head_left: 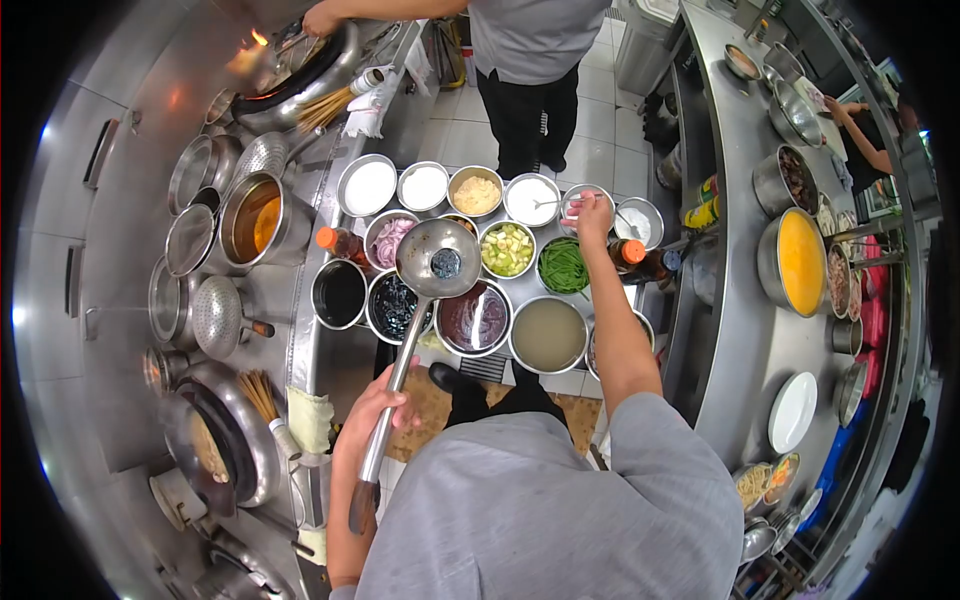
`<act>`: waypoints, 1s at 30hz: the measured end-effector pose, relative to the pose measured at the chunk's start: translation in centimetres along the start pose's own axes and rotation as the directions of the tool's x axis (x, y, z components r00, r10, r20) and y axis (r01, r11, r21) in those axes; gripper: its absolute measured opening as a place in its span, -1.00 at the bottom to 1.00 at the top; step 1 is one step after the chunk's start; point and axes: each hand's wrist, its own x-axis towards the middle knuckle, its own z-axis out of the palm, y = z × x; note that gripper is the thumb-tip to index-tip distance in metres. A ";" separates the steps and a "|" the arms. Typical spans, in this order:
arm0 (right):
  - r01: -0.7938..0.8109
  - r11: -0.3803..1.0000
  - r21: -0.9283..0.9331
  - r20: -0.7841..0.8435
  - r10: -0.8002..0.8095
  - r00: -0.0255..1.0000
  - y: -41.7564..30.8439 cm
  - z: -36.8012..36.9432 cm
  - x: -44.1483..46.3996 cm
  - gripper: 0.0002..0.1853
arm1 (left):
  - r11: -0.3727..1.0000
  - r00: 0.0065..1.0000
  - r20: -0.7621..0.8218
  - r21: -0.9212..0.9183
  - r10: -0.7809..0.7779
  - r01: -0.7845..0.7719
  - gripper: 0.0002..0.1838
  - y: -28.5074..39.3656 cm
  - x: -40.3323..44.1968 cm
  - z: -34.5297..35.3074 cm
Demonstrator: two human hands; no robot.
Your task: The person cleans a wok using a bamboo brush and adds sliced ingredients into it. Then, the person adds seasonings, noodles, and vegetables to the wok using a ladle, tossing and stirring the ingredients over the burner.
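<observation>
My left hand (382, 402) is closed round the long handle of a metal ladle (438, 240). The ladle's bowl hangs over the seasoning bowls, with a little dark liquid in its bottom. Stretched forward, my right hand (590, 214) pinches what looks like the thin handle of a spoon (547, 205), whose tip lies in a bowl of white powder (525, 190). Under my right forearm is a bowl of cut green vegetable (563, 268). Nearby stand bowls of chopped pale-green pieces (507, 249), dark red sauce (474, 322) and cloudy liquid (549, 336).
On the left, a wok (215, 440) sits on the range beside a bamboo brush (262, 398) and a pot of oil (250, 225). Another person (530, 45) works at a flaming wok ahead. The right counter holds a bowl of yellow liquid (802, 262) and a white plate (792, 413).
</observation>
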 end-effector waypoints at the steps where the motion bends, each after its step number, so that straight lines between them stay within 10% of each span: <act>1: -0.043 0.998 0.046 0.000 0.043 0.999 0.2 -0.1 0.1 -0.74 | 1.000 1.000 0.003 0.003 -0.002 0.002 -0.19 0.0 0.1 -0.1; 10: -0.064 0.965 0.255 0.042 0.055 0.998 -4.4 -0.2 -1.6 -0.75 | 0.999 0.998 0.048 -0.019 0.029 -0.028 -0.29 0.7 2.1 0.0; 17: 0.262 0.957 0.124 0.356 -0.290 0.889 -10.2 4.1 -7.1 -0.76 | 0.997 0.992 0.115 -0.065 0.047 -0.040 -0.36 0.2 4.5 -1.2; 22: 0.251 0.964 0.086 0.535 -0.257 0.805 -9.3 4.4 -6.9 -0.76 | 0.986 0.987 0.146 -0.163 0.067 -0.043 -0.36 -0.2 4.8 -1.9; 26: 0.265 0.950 0.164 0.358 -0.308 0.881 -9.6 6.4 -6.3 -0.75 | 0.988 0.985 0.145 -0.136 0.092 -0.073 -0.34 -0.2 3.7 -2.5; 30: 0.369 0.880 -0.299 0.333 -0.266 0.905 -4.4 10.8 -2.9 -0.75 | 0.992 0.995 0.055 -0.098 0.081 -0.076 -0.28 0.2 0.8 -2.5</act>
